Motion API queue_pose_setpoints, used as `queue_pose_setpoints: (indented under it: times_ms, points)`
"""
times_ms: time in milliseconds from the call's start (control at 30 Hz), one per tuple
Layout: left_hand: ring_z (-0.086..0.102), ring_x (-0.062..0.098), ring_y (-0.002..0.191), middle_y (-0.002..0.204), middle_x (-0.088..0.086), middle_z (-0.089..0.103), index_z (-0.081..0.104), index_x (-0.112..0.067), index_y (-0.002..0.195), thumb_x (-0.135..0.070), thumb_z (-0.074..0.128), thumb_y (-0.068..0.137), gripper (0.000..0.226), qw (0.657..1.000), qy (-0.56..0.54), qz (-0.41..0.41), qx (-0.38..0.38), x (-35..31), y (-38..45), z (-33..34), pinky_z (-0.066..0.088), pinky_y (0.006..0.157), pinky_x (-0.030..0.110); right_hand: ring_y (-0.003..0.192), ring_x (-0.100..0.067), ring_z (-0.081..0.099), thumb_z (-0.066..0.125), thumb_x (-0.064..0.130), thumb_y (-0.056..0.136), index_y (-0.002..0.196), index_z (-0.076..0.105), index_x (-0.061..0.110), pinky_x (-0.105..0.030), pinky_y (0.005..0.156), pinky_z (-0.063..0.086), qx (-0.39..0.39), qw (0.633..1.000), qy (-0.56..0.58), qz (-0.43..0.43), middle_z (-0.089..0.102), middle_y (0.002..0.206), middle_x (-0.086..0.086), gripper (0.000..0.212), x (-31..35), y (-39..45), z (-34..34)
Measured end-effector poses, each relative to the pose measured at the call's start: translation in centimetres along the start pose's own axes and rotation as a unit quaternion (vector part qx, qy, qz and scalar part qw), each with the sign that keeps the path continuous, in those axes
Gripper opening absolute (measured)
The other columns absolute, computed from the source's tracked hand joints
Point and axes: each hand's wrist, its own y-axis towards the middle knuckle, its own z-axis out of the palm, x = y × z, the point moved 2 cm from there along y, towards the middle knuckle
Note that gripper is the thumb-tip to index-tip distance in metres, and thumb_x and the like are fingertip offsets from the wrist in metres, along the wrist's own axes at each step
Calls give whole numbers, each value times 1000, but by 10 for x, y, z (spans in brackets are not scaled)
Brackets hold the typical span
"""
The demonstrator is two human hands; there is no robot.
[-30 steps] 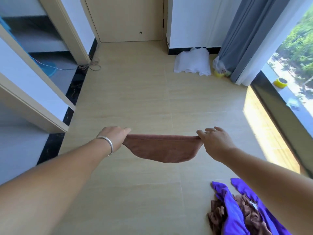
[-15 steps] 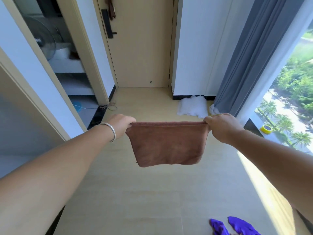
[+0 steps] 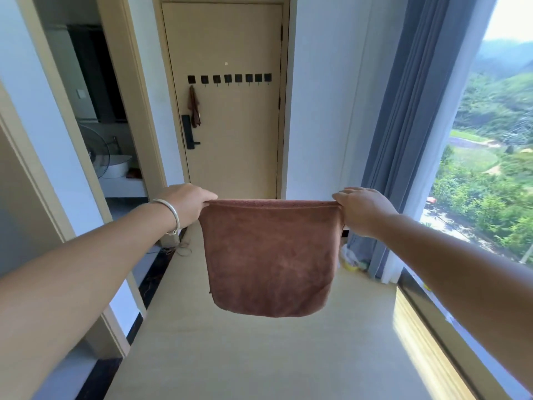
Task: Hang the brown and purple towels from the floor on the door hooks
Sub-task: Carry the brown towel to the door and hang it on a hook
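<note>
A brown towel [image 3: 268,255] hangs spread out in front of me, held up by its two top corners. My left hand [image 3: 187,203] pinches the left corner and my right hand [image 3: 362,210] pinches the right one. Far ahead stands a beige door [image 3: 239,134] with a row of several black hooks [image 3: 229,78] across it. One brown towel [image 3: 194,106] hangs bunched from the leftmost hook. No purple towel is in view.
A black door handle [image 3: 189,132] sits under the hung towel. A doorway [image 3: 95,116] opens on the left onto a room with a fan. On the right a grey curtain [image 3: 403,134] hangs beside a tall window. Beige floor [image 3: 259,356] stretches towards the door.
The brown towel has risen from near the floor to chest height and hangs fully open. My view has tilted up, so the door hooks show and the towel pile has left the frame.
</note>
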Motion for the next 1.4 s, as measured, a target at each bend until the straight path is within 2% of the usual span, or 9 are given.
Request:
queue_pose_setpoints:
  times_ms: [100, 200, 333, 467, 667, 867, 967, 1267, 1400]
  points:
    - [59, 21, 67, 77, 5, 63, 60, -20, 115, -25, 35, 102, 29, 998, 31, -17, -48, -3, 9, -42, 41, 53, 31, 116, -17, 53, 41, 6, 88, 105, 58, 20, -35, 99, 42, -32, 999, -9, 23, 63, 116, 3, 28, -11, 7, -41]
    - [52, 18, 59, 69, 4, 53, 27, -23, 148, -23, 33, 102, 47, 994, 59, -57, -74, -10, 14, -79, 38, 47, 31, 115, -18, 53, 42, 6, 88, 106, 57, 19, -35, 99, 42, -70, 997, -15, 37, 63, 114, 2, 27, -24, 11, -78]
    - [49, 15, 63, 73, 4, 56, 54, -17, 109, -8, 35, 95, 26, 988, 104, -66, -98, -19, 23, -124, 35, 51, 28, 113, -18, 53, 41, 6, 87, 105, 57, 19, -35, 97, 43, -113, 992, -19, 47, 63, 112, 2, 27, -40, 14, -120]
    - [50, 18, 65, 69, 0, 55, 50, -16, 78, -7, 36, 94, 23, 985, 111, -60, -118, -29, 32, -153, 31, 61, 29, 112, -17, 52, 42, 7, 88, 103, 58, 20, -34, 96, 43, -132, 990, -20, 54, 63, 111, 4, 25, -57, 14, -149]
    - [56, 18, 85, 84, -2, 59, 55, -21, 86, 2, 33, 82, 32, 983, 139, -59, -107, -41, 44, -167, 30, 104, 42, 117, -15, 49, 46, 9, 88, 100, 56, 21, -34, 100, 41, -142, 988, -19, 54, 62, 110, 7, 20, -80, 10, -160]
    - [54, 19, 108, 103, 0, 61, 58, -25, 90, -1, 35, 86, 33, 984, 144, -69, -82, -55, 52, -168, 25, 105, 43, 116, -15, 49, 47, 9, 88, 100, 56, 22, -34, 101, 41, -138, 989, -17, 42, 62, 110, 7, 20, -96, 12, -151]
    - [55, 16, 99, 97, 0, 59, 55, -24, 83, -2, 35, 88, 30, 985, 141, -73, -72, -58, 56, -165, 24, 109, 45, 119, -16, 49, 45, 7, 87, 92, 52, 23, -34, 100, 41, -129, 991, -14, 35, 63, 108, 8, 18, -101, 16, -140]
    - [54, 21, 116, 109, 1, 62, 57, -24, 82, -3, 34, 91, 32, 989, 126, -76, -18, -30, 90, -128, 16, 115, 49, 107, -16, 52, 44, 8, 87, 87, 50, 25, -34, 89, 43, -92, 996, -10, 11, 54, 88, 8, 18, -93, 71, -97]
    - [54, 20, 118, 118, 4, 62, 61, -23, 89, -2, 36, 90, 33, 989, 122, -79, -10, 5, 122, -107, 13, 114, 48, 119, -18, 50, 43, 10, 91, 93, 55, 23, -36, 95, 42, -88, 996, -24, 8, 63, 104, 4, 19, -81, 123, -84]
